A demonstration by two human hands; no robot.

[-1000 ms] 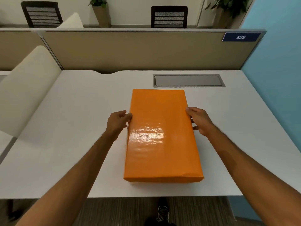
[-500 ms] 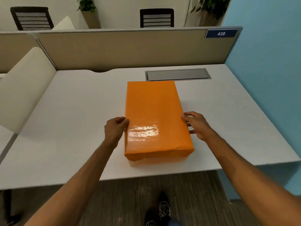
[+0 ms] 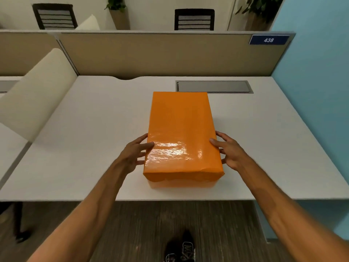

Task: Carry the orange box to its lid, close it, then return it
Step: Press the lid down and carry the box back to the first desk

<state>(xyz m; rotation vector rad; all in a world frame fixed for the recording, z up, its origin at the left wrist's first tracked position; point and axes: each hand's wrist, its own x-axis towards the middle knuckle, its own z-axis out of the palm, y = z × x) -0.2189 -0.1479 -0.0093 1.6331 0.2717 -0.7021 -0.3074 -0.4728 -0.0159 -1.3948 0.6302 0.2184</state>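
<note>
The orange box (image 3: 181, 129), glossy and with its lid on, lies lengthwise on the white desk (image 3: 85, 129), a little back from the front edge. My left hand (image 3: 132, 156) presses on its left side near the near end, thumb at the top edge. My right hand (image 3: 230, 152) grips the right side opposite it, fingers spread along the wall. The box rests on the desk between both hands.
A grey cable cover (image 3: 213, 86) lies in the desk just behind the box. A beige partition (image 3: 160, 53) closes the back, a cream side panel (image 3: 35, 95) the left, a blue wall (image 3: 317, 91) the right. My shoes (image 3: 179, 248) stand below the desk edge.
Both hands have slid along the box's sides toward its near end. The view has pulled back, so more floor shows below the desk edge.
</note>
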